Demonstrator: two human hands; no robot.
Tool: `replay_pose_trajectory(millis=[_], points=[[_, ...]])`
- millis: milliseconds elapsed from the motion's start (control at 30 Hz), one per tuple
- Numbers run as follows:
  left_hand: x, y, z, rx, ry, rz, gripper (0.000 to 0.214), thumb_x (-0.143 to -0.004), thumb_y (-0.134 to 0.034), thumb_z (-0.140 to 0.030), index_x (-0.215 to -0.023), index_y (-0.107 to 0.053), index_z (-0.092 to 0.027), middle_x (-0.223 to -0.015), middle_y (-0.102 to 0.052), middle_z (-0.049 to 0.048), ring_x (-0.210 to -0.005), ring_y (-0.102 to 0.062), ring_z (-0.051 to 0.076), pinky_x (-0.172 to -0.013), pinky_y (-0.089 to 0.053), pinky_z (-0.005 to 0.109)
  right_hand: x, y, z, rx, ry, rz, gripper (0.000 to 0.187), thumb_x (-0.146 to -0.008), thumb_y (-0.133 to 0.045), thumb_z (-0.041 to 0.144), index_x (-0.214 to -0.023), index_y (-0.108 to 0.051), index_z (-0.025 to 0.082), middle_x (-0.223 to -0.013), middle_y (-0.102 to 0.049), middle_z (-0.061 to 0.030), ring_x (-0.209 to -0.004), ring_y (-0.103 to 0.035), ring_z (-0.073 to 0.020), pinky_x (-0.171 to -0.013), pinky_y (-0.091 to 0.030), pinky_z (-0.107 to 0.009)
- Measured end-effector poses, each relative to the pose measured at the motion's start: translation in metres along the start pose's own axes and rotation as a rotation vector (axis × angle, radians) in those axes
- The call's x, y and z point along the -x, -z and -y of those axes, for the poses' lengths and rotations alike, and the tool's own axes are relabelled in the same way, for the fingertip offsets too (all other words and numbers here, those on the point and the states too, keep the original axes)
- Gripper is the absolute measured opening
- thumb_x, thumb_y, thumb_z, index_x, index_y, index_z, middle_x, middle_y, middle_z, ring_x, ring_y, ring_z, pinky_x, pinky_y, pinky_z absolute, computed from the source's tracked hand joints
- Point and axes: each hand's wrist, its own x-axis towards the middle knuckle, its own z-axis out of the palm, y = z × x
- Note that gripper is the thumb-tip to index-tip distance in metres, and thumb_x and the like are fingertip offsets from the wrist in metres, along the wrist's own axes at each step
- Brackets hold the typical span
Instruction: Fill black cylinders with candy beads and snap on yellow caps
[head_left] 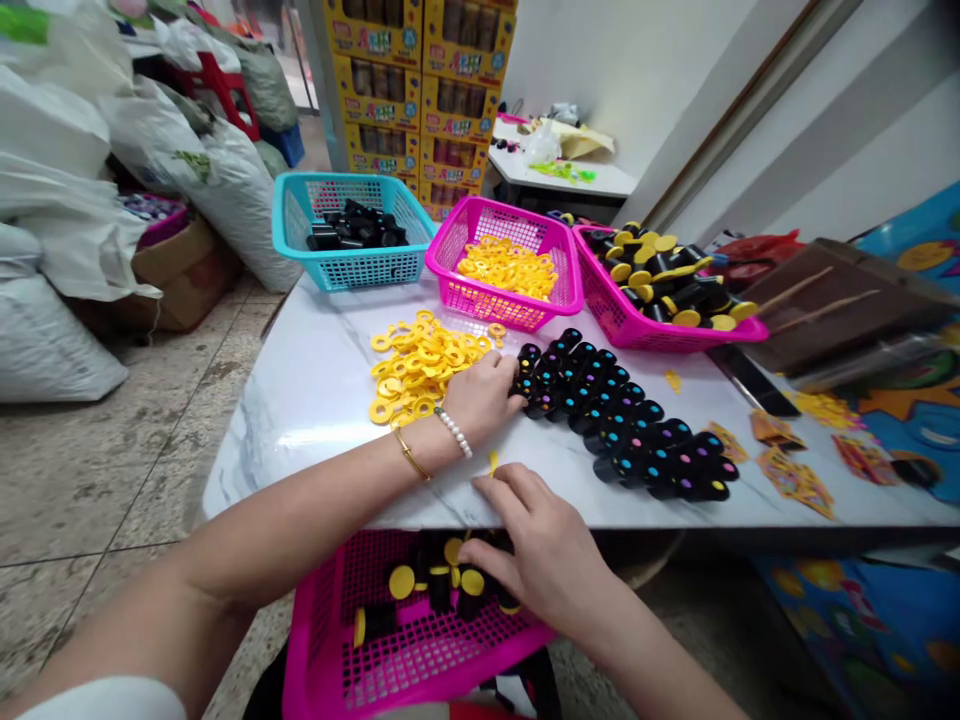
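My left hand point(486, 393) reaches across the table to the near-left end of a block of upright black cylinders point(611, 400) with coloured dots on top. Its thumb and fingers close around a black cylinder at that end, partly hidden by the hand. Beside the wrist lies a loose pile of yellow rings point(424, 360). My right hand point(547, 545) hovers at the table's front edge, thumb and index finger apart, nothing visible between them. Just past its fingertips is a small yellow piece point(493, 462). Below, a pink basket point(307, 640) holds several black cylinders with yellow caps point(401, 581).
Along the table's back stand a teal basket point(360, 268) of black cylinders, a pink basket point(480, 300) of yellow rings and another pink basket point(637, 325) of capped cylinders. A phone point(754, 382) and wrappers point(795, 478) lie at right. White sacks point(225, 190) and stacked boxes point(382, 85) stand behind.
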Motion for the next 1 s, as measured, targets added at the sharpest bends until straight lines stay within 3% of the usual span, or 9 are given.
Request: replay_pose_trajectory(millis=[100,300,467,500,633,700,833,900,1000], points=[[0.003,0.000,0.001,-0.007,-0.012,-0.031,0.017,-0.084,-0.058,-0.031,-0.096,-0.055,-0.019,-0.103,-0.057,0.0038,-0.082,-0.060,0.017,-0.066,-0.046,0.028,0.001,-0.003,-0.006,0.002,-0.030,-0.046,0.056,-0.072,-0.076,0.035,-0.120,-0.052,0.016,-0.107,-0.057,-0.0124,-0.096,-0.056,-0.0282,-0.079,-0.053,-0.044],[0.000,0.000,0.001,0.008,-0.033,-0.038,0.035,-0.080,-0.063,-0.041,-0.106,-0.052,-0.019,-0.103,-0.058,0.0045,-0.085,-0.060,0.019,-0.067,-0.046,0.029,0.004,-0.003,-0.007,0.019,-0.010,-0.043,0.057,-0.075,-0.073,0.036,-0.124,-0.051,0.017,-0.105,-0.058,-0.0119,-0.093,-0.054,-0.0274,-0.076,-0.052,-0.042],[-0.012,-0.002,0.000,-0.005,-0.070,-0.006,0.033,-0.080,-0.063,-0.038,-0.106,-0.054,-0.020,-0.104,-0.059,0.0052,-0.087,-0.061,0.021,-0.067,-0.046,0.030,0.011,-0.012,0.000,0.159,0.068,-0.030,0.008,-0.086,-0.057,0.020,-0.092,-0.063,0.019,-0.084,-0.059,-0.0065,-0.076,-0.053,-0.0222,-0.064,-0.046,-0.035],[-0.014,-0.003,0.000,-0.003,-0.073,-0.005,0.031,-0.080,-0.063,-0.037,-0.105,-0.055,-0.020,-0.104,-0.059,0.0052,-0.087,-0.061,0.021,-0.067,-0.046,0.030,0.013,-0.013,0.000,0.173,0.085,-0.038,0.010,-0.087,-0.055,0.017,-0.092,-0.063,0.018,-0.081,-0.059,-0.0062,-0.074,-0.052,-0.0215,-0.063,-0.045,-0.035],[-0.018,-0.003,0.001,0.074,-0.083,-0.007,0.024,-0.080,-0.060,-0.029,-0.101,-0.054,-0.017,-0.099,-0.060,0.0061,-0.089,-0.060,0.021,-0.070,-0.047,0.031,0.018,-0.010,-0.007,0.161,0.134,-0.086,0.034,-0.090,-0.051,0.014,-0.123,-0.056,0.011,-0.079,-0.063,-0.0073,-0.074,-0.052,-0.0214,-0.063,-0.045,-0.034],[-0.010,0.001,0.002,0.132,-0.083,0.003,0.024,-0.078,-0.059,-0.026,-0.099,-0.053,-0.016,-0.094,-0.061,0.0059,-0.085,-0.060,0.021,-0.070,-0.047,0.031,0.020,-0.002,-0.012,0.123,0.123,-0.080,0.033,-0.091,-0.050,0.015,-0.123,-0.058,0.013,-0.071,-0.062,-0.0058,-0.070,-0.051,-0.0213,-0.060,-0.044,-0.034],[0.028,0.015,0.008,0.265,-0.098,0.088,0.024,-0.076,-0.059,-0.023,-0.098,-0.052,-0.017,-0.087,-0.062,0.0037,-0.076,-0.058,0.018,-0.067,-0.046,0.029,0.026,0.018,-0.025,-0.205,-0.066,-0.024,0.018,-0.088,-0.054,0.019,-0.100,-0.067,0.019,-0.071,-0.061,-0.0043,-0.071,-0.054,-0.0194,-0.063,-0.045,-0.031],[0.050,0.021,0.013,0.322,-0.118,0.145,0.029,-0.076,-0.060,-0.023,-0.104,-0.053,-0.016,-0.093,-0.063,0.0050,-0.077,-0.058,0.017,-0.069,-0.046,0.029,0.026,0.026,-0.032,-0.504,-0.244,0.028,0.009,-0.085,-0.061,0.025,-0.091,-0.066,0.020,-0.074,-0.062,-0.0030,-0.069,-0.056,-0.0169,-0.061,-0.046,-0.029],[0.072,0.023,0.021,0.359,-0.189,0.204,0.033,-0.079,-0.061,-0.025,-0.110,-0.055,-0.016,-0.102,-0.060,0.0068,-0.086,-0.057,0.017,-0.076,-0.046,0.029,0.017,0.031,-0.040,-0.947,-0.412,0.069,0.014,-0.079,-0.069,0.031,-0.086,-0.064,0.020,-0.078,-0.062,-0.0016,-0.063,-0.055,-0.0134,-0.057,-0.046,-0.025]])
